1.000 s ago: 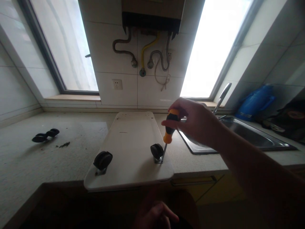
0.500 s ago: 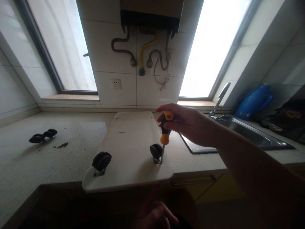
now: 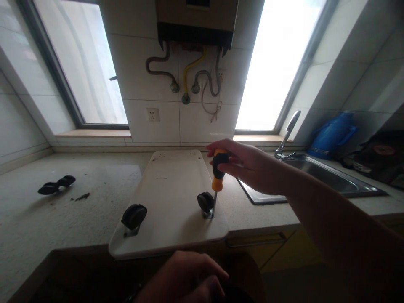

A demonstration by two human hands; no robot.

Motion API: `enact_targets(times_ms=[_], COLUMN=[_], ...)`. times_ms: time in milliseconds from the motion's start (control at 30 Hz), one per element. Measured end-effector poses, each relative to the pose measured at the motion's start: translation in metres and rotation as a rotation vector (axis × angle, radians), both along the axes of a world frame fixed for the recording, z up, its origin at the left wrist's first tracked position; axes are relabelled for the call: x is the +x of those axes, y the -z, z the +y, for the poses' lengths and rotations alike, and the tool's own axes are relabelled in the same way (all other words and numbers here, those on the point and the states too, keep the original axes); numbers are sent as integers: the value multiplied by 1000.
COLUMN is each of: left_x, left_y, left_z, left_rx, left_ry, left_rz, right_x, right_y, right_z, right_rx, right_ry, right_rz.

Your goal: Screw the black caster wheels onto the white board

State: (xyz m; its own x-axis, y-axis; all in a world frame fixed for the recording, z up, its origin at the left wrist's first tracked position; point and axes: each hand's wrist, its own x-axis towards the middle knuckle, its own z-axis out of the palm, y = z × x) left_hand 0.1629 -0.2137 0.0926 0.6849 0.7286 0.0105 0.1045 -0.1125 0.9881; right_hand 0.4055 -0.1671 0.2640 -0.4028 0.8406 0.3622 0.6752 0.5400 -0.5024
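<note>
My right hand (image 3: 249, 166) is wrapped round the yellow-and-black handle of a screwdriver (image 3: 220, 168). The screwdriver stands nearly upright, its tip down at the metal mounting plate of a black caster (image 3: 205, 202) on a white board (image 3: 172, 193). A second caster (image 3: 134, 216) sits at the board's near left corner. Low in the view, just before the board's front edge, my left hand (image 3: 189, 273) has its fingers curled in; shadow hides what, if anything, is in them.
Two loose casters (image 3: 57, 185) lie on the left of the countertop (image 3: 88, 219), near some dark crumbs (image 3: 82, 197). To the right are a steel sink (image 3: 347, 185) with a faucet (image 3: 287, 134) and a blue jug (image 3: 331, 134). A water heater (image 3: 195, 25) hangs above.
My left hand has risen and come further into view, toward the board's front edge. My right hand stays at the same caster, its grip on the screwdriver slightly turned.
</note>
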Motion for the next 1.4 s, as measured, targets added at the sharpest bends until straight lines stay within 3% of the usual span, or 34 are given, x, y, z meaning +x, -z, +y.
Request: enact_targets(times_ms=[167, 233, 300, 400, 567, 633, 700, 833, 900, 967, 1100, 1167, 1267, 1400], left_x=[14, 27, 40, 57, 67, 65, 63, 62, 63, 64, 62, 59, 57, 59], left_y=[-51, -64, -70, -70, -61, -61, -62, -64, -64, -62, -60, -61, -64, -65], left_z=[35, 50, 63, 77, 86, 87, 87, 85, 85, 85, 88, 90, 91, 92], left_rx=[353, 451, 514, 535, 489, 461, 446, 443, 479, 540, 598, 575, 524, 599], left_ry=[-197, -267, -287, -253, -230, -199, -166, -124, -157, -210, -239, -205, -118, -154], left_rz=[66, 82, 106, 131, 44, 14, 2, 9, 26, 53, 78, 72, 63, 99], right_x=[-13, -19, -22, -20, 1, 6, 5, -9, -16, -17, -9, -4, -4, -15], right_y=[2, 5, 5, 2, -2, -2, -1, 2, 2, 2, -2, -4, -3, 2], right_z=[3, 4, 5, 3, 2, 3, 3, 0, -2, -4, -3, -1, 1, -3], right_rx=[422, 469, 420, 275, -58, -103, -58, 190, 271, 251, 46, -27, 5, 267], right_ry=[318, 378, 398, 334, -65, -106, 6, 357, 444, 411, 18, -89, 54, 376], right_rz=[-177, -207, -222, -174, 69, 125, 148, 50, -4, -29, 26, 105, 151, 24])
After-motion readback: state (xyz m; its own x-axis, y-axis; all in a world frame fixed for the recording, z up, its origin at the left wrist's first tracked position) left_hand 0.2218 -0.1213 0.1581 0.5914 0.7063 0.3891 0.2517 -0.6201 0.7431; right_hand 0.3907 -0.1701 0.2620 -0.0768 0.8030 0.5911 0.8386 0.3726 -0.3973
